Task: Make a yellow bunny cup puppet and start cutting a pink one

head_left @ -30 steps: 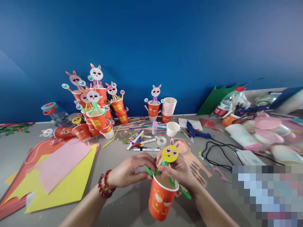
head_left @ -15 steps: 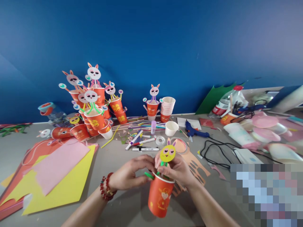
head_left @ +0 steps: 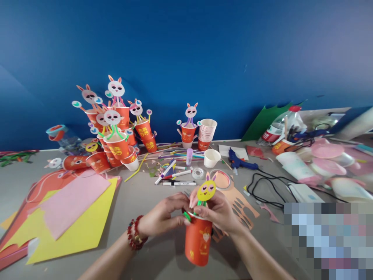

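A red paper cup [head_left: 198,241] with gold print tilts in front of me, off the table or just touching it; I cannot tell which. Green pipe cleaners [head_left: 199,203] rise from its mouth to a yellow paper rabbit face [head_left: 206,190] with pink ears. My right hand [head_left: 217,208] is closed on the far side of the rim, its thumb by the green stems. At the left rim my left hand [head_left: 171,212] pinches a bent green pipe cleaner end [head_left: 187,216]. Red bead bracelets [head_left: 136,233] circle the left wrist.
Finished rabbit cups [head_left: 116,147] cluster at the back left. Markers [head_left: 179,183], tape [head_left: 198,173], a white cup [head_left: 211,158] and a blue glue gun [head_left: 240,160] lie beyond my hands. Coloured paper [head_left: 87,233] covers the left; a black cord [head_left: 256,194] curls at right.
The cup has turned slightly and stands more upright. My left hand has shifted right, closer to the rim, and the green end now lies nearer the cup.
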Action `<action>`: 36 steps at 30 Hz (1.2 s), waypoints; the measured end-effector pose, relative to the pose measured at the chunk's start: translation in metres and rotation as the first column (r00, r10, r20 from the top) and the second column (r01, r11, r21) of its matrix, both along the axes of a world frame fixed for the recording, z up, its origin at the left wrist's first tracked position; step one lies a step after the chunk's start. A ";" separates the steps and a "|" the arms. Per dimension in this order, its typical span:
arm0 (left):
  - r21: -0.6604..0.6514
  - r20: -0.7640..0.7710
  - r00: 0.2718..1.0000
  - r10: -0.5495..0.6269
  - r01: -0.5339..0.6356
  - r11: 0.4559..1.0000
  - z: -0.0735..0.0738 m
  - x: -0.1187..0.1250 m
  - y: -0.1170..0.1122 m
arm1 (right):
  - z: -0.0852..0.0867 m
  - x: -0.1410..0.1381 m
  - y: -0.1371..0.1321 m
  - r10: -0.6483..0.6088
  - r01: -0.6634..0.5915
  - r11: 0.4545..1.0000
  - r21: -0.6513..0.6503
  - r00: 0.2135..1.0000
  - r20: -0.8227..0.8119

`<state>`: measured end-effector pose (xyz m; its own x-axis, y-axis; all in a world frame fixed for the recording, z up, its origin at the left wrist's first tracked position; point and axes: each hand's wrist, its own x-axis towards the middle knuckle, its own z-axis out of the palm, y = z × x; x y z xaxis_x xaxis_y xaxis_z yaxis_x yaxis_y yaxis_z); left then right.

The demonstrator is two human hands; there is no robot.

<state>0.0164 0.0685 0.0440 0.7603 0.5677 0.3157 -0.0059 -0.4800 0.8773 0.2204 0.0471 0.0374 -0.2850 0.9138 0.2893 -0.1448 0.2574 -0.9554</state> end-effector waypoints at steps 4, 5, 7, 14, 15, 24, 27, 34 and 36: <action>0.007 0.028 0.999 0.038 -0.038 0.999 -0.006 0.001 -0.001 | 0.000 -0.001 0.001 0.003 -0.003 1.000 0.028 1.000 -0.025; 0.013 0.033 0.998 0.053 -0.053 0.998 -0.007 0.001 -0.002 | 0.000 -0.001 0.002 0.003 -0.002 0.999 0.036 1.000 -0.027; 0.017 0.045 0.996 0.073 -0.074 0.997 -0.011 0.002 -0.003 | -0.001 -0.002 0.002 -0.007 0.008 0.999 0.048 1.000 -0.025; 0.043 0.072 0.989 0.129 -0.132 0.990 -0.017 0.005 -0.004 | -0.005 -0.001 0.002 -0.072 0.070 0.995 0.075 0.997 0.034; 0.060 0.062 0.990 0.131 -0.134 0.989 -0.017 0.005 -0.004 | -0.005 0.000 0.002 -0.076 0.073 0.994 0.078 0.996 0.044; 0.064 0.062 0.989 0.137 -0.141 0.988 -0.016 0.008 -0.007 | -0.010 -0.003 0.002 -0.030 0.030 0.999 0.014 0.999 -0.032; 0.046 0.121 0.983 0.139 -0.145 0.988 -0.018 0.012 -0.010 | -0.010 -0.004 0.002 -0.057 0.058 0.997 0.045 0.998 -0.029; 0.032 0.141 0.979 0.149 -0.155 0.987 -0.022 0.014 -0.012 | -0.011 -0.004 0.003 -0.053 0.055 0.997 0.055 0.998 -0.041; 0.047 0.149 0.977 0.152 -0.160 0.986 -0.020 0.013 -0.013 | -0.012 -0.004 0.003 -0.040 0.043 0.997 0.069 0.998 -0.046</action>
